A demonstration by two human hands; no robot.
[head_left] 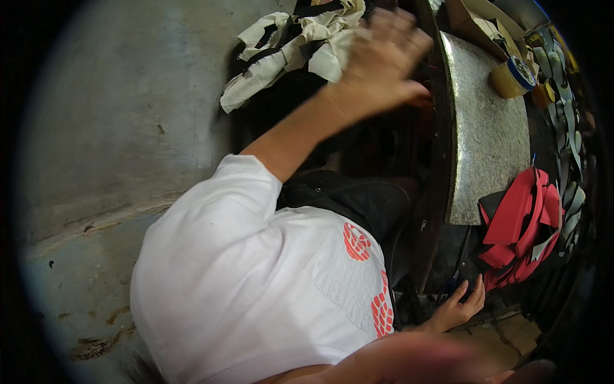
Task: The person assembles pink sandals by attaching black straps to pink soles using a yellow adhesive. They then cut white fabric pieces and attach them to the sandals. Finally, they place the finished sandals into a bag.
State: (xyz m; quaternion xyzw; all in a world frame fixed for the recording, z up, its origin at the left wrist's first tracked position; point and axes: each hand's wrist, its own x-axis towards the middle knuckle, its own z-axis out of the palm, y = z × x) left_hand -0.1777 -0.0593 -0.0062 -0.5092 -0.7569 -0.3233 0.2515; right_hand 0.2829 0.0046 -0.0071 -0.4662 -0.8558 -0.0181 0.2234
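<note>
At the top of the view my left hand [384, 61] is stretched out, its fingers apart and smeared by motion. It passes over or beside a crumpled bundle of off-white and black cloth [259, 78]; I cannot tell whether they touch. No held object shows in that hand. Down at the lower right, my right hand [459, 308] has its fingers extended by the near edge of the dark worktable. A slim dark tool with a bit of blue [455, 280], perhaps scissors, lies close to its fingertips. Red flat strips [515, 214], mixed with black ones, are piled just beyond.
A grey speckled slab [489, 137] lies on the worktable. On it stands a yellowish jar with a blue rim [508, 80]. Grey curled strips [568, 137] hang along the far side, near a cardboard box [470, 22]. Stained concrete floor [128, 109] spreads to the left.
</note>
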